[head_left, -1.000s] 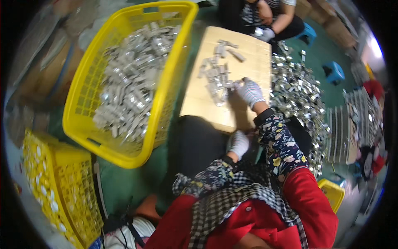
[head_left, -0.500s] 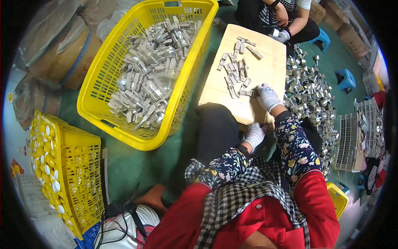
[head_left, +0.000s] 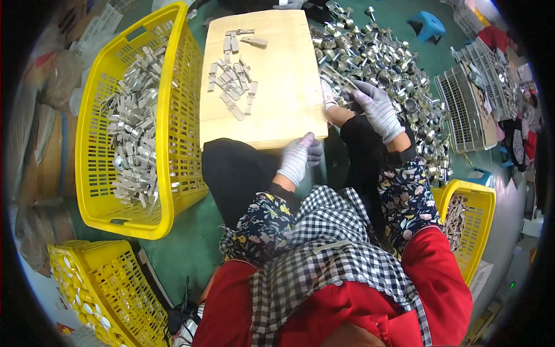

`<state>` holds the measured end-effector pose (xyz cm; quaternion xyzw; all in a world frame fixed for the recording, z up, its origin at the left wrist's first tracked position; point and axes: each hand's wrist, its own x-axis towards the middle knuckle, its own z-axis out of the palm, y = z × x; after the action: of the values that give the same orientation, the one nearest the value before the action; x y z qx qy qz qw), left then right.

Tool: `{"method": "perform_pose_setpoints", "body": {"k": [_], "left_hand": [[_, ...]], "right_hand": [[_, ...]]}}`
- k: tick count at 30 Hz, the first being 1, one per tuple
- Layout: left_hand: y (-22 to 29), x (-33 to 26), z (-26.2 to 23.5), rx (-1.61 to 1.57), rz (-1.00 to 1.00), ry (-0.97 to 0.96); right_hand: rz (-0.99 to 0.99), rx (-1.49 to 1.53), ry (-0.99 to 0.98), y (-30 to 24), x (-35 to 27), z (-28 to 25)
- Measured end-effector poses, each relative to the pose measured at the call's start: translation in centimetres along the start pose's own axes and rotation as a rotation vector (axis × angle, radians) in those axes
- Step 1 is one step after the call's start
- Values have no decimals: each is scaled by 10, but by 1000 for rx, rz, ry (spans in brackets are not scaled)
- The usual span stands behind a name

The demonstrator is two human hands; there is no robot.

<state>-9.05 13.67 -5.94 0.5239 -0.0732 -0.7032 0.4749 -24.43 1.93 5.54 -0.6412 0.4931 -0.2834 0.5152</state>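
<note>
My right hand, in a striped white-grey glove, is raised at the right side of the wooden board. Its thumb and fingers pinch a long, narrow metal piece that points toward the far left. My left hand, gloved the same way, is closed with its thumb up beside the board's near edge; what it holds, if anything, is hidden. Several flat metal clip-like pieces lie loose on the left half of the board. A thin pale strip rests on my checked apron.
A yellow basket full of metal pieces stands left of the board. Silvery metal cups with stems are heaped on the floor at right. A smaller yellow basket is near my right elbow, and a blue stool stands far right.
My view has swung to the right. My right hand has left the pieces on the board and risen past its right edge with a metal piece. My left hand stays near the board's front edge.
</note>
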Motion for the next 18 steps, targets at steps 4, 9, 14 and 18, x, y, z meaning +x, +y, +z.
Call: {"method": "perform_pose_setpoints", "body": {"k": [4,9,14,18], "left_hand": [[5,-7,6,77,-31,52],[9,-14,-1,119,-62,153],[3,-16,5,235,37,234],[1,-18,6,81,-16,228]], "right_hand": [[108,446,-7,45,-15,4],[184,496,-35,69,-7,34],[238,383,-78,77,9,56],[284,391,-124,83,10,57]]}}
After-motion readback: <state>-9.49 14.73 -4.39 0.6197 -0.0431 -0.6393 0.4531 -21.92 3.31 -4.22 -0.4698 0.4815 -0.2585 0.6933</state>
